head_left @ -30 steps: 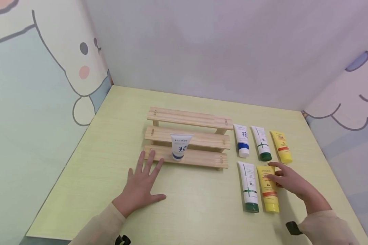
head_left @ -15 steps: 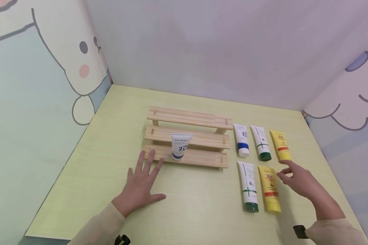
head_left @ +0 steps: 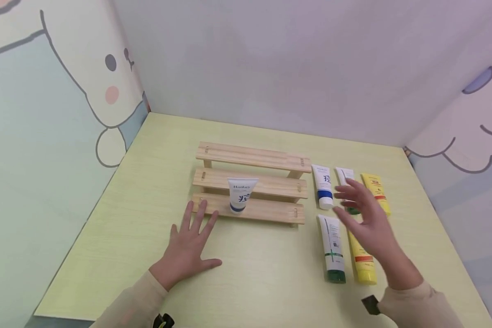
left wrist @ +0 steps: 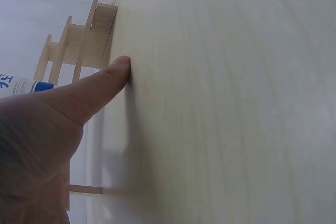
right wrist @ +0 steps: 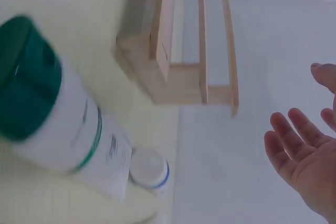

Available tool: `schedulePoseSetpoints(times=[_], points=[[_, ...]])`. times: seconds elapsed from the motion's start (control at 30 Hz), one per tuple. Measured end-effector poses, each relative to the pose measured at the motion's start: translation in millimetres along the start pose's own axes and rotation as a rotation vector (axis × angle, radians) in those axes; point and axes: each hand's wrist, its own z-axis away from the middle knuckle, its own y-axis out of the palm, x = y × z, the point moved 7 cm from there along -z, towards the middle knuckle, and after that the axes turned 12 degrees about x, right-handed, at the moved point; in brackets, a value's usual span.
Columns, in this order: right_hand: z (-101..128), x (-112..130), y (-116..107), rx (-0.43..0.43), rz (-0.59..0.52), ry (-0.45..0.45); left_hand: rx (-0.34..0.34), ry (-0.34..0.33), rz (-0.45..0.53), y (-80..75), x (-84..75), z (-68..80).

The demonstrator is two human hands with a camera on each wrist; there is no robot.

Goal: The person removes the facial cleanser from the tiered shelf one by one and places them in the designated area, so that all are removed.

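Observation:
My left hand (head_left: 190,241) lies flat on the pale yellow table (head_left: 250,273), fingers spread, their tips at the lowest step of a three-step wooden rack (head_left: 250,184); its thumb (left wrist: 97,93) presses the tabletop. A white tube with a blue band (head_left: 242,195) stands cap-down on that lowest step. My right hand (head_left: 362,214) hovers, fingers straight and spread, holding nothing, over tubes lying right of the rack. It partly covers a white tube with a green cap (head_left: 344,175) and a yellow tube (head_left: 364,269). In the right wrist view its palm (right wrist: 302,153) is bare.
Also lying right of the rack are a white tube with a blue cap (head_left: 323,187), a yellow tube (head_left: 377,191) and a nearer green-capped white tube (head_left: 332,248). Cartoon-printed walls close in the table on the left, back and right.
My right hand has lifted from beside the near yellow tube and moved left and away from me, over the tubes. The left hand and the rack have not moved.

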Motion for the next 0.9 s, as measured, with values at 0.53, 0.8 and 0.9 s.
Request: schedulePoseSetpoints(times=[0.53,0.8,0.9], points=[[-83.8,82.1,132.7,0.11,-0.303,-0.22,-0.038,0.019,-0.007,-4.7,-2.5,3.6],[-90.8,86.5,149.1,0.041,-0.316,-0.268,-0.024,0.012,-0.018,-1.8,-1.0,1.3],[-92.0,86.6,151.4,0.038,-0.286,-0.283,-0.019,0.006,-0.011,-2.7,-0.8,2.2]])
